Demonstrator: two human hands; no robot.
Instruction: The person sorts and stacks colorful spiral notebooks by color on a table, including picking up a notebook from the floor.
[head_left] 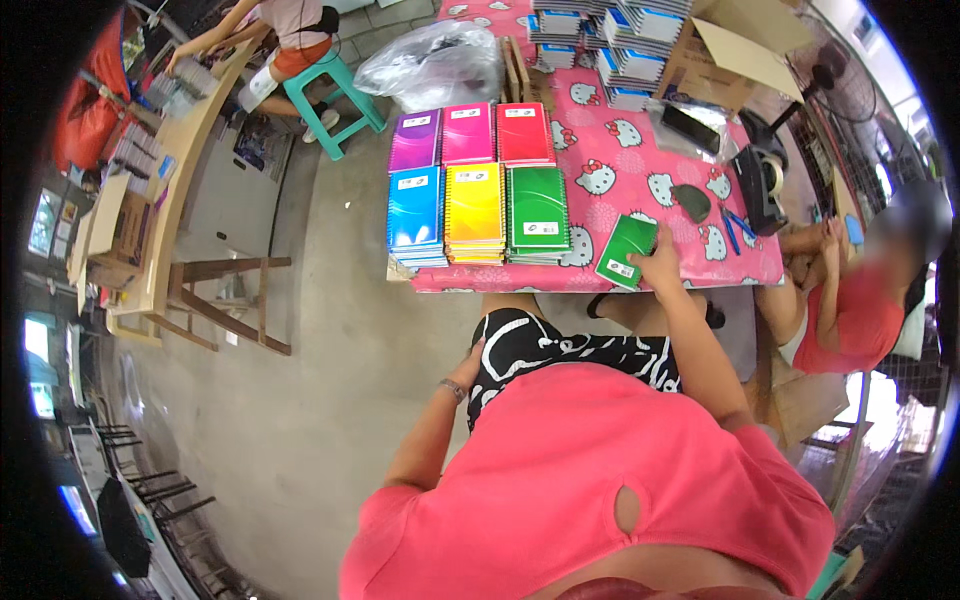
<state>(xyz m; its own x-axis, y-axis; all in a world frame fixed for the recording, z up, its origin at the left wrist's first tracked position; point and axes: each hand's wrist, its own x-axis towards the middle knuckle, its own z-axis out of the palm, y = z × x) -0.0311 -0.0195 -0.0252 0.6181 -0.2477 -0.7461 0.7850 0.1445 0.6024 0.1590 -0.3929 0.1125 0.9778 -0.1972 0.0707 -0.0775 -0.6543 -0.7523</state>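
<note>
While the right grip is closed on a green notebook by one side, a loose pinch could drop it off the counter beneath. Stacked notebooks stand left of that grip; how open the left grip is, against the shorts, I cannot tell.

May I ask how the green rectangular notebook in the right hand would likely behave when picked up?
The green rectangular notebook in the right hand probably bends only slightly, since its edges look straight. Its flat shape makes rolling unlikely. The glossy-looking cover may be somewhat slippery.
</note>
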